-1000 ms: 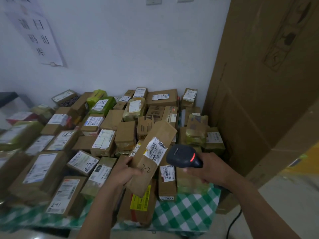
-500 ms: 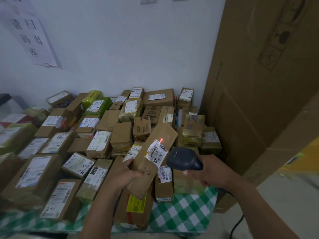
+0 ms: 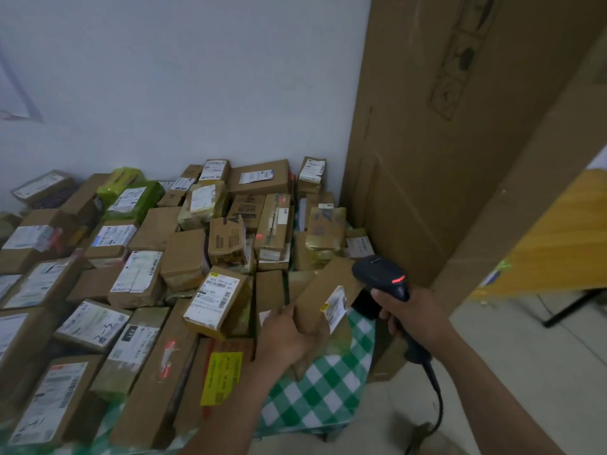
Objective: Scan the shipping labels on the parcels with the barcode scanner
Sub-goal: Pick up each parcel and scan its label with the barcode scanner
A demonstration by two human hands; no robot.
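Observation:
My left hand (image 3: pixel 289 336) grips a long brown parcel (image 3: pixel 323 292) at its near end, lifted over the table's right corner and turned so its white shipping label (image 3: pixel 335 307) faces right. My right hand (image 3: pixel 409 315) holds the black barcode scanner (image 3: pixel 382 277) by its handle, just right of the parcel. A red light glows on the scanner's head, and its cable (image 3: pixel 435 389) hangs toward the floor. Several more labelled parcels (image 3: pixel 213 300) cover the table to the left.
A green-and-white checked cloth (image 3: pixel 315 392) covers the table. A very tall cardboard box (image 3: pixel 460 142) stands against the wall just right of the table. A yellow tabletop (image 3: pixel 558 241) sits at the far right. White wall behind; grey floor below right.
The parcel in my left hand has swung right and turned, so its label now shows edge-on. The scanner has shifted right and up beside it. The view has panned right.

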